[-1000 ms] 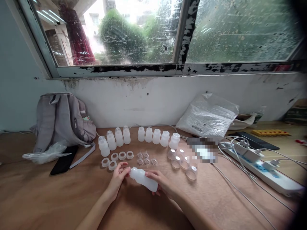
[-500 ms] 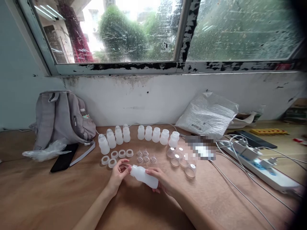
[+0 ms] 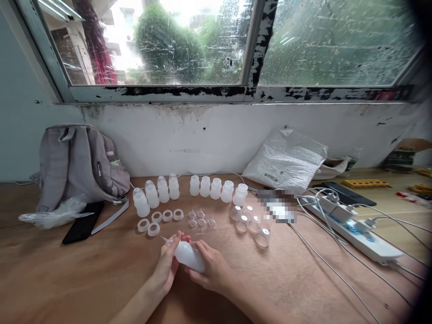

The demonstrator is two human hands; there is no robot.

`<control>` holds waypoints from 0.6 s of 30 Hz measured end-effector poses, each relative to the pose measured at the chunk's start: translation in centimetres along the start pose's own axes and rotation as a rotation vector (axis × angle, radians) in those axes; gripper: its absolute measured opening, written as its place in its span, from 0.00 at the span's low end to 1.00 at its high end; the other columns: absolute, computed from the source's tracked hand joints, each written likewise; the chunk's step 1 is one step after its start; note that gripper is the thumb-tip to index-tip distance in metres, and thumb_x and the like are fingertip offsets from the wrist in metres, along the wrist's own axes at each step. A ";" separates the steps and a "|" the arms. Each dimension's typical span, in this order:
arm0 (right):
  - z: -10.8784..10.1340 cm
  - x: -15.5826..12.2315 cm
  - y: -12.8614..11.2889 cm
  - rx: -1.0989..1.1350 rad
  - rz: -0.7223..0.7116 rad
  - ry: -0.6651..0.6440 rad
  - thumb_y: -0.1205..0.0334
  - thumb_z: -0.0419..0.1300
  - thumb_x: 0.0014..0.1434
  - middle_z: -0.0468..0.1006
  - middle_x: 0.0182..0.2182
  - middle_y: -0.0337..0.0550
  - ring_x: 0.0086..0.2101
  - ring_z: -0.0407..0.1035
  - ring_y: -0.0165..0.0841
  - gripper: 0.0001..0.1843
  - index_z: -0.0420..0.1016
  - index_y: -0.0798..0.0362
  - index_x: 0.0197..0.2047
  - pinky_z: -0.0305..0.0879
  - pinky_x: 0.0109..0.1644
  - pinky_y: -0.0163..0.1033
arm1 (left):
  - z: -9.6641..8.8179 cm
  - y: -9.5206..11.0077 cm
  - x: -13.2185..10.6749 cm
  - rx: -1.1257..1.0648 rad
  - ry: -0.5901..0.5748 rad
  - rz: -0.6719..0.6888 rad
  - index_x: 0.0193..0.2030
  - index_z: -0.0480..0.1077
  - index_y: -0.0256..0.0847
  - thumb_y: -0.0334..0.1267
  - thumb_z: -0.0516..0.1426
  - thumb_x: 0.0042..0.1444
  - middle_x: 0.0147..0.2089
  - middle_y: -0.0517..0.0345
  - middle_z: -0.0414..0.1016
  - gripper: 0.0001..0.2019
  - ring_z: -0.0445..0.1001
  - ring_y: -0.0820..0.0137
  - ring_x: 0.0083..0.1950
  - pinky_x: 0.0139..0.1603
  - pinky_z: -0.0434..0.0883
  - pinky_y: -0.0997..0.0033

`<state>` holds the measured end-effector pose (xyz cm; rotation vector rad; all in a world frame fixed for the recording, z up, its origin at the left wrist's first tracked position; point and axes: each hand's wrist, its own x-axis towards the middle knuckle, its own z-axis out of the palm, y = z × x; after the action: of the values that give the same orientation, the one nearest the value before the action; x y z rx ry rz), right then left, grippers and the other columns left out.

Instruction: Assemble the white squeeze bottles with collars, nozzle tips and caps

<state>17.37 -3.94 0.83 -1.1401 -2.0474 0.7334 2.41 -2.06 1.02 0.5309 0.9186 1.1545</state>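
A frosted white baby bottle (image 3: 189, 256) lies tilted between my hands, low over the near middle of the table. My left hand (image 3: 169, 257) is closed round its neck end, which the fingers mostly hide. Past that hand's thumb pokes a clear teat (image 3: 164, 239). Around the bottle's body, towards the base, my right hand (image 3: 212, 268) is wrapped. Just beyond are several clear teats (image 3: 201, 222) and several white screw rings (image 3: 154, 229). Several clear dome caps (image 3: 262, 238) stand to the right.
At the back stand bottles with teats fitted (image 3: 141, 203) and open bottles (image 3: 240, 195). A backpack (image 3: 81, 166), plastic bag (image 3: 60, 211) and black phone (image 3: 83, 223) lie left. On the right are a silver pouch (image 3: 286, 157), a power strip (image 3: 367, 243) and loose cables.
My left hand has closed further over the bottle's neck, and my right hand has shifted left, covering more of its body. The bottle has moved slightly left. The view has shifted a little.
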 end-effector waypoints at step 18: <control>0.4 1.2 -0.2 1.174 0.767 -0.387 0.50 0.50 0.50 0.67 0.14 0.37 0.13 0.56 0.24 0.17 0.61 0.55 0.37 0.35 0.12 0.26 | 0.2 0.3 -0.6 0.054 0.003 0.112 0.35 0.62 0.40 0.35 0.58 0.46 0.31 0.58 0.72 0.10 0.72 0.69 0.35 0.31 0.68 0.75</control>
<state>16.48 -3.02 1.02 -1.0131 -0.9308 2.2528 2.34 -2.53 1.59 0.6309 0.9337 1.2342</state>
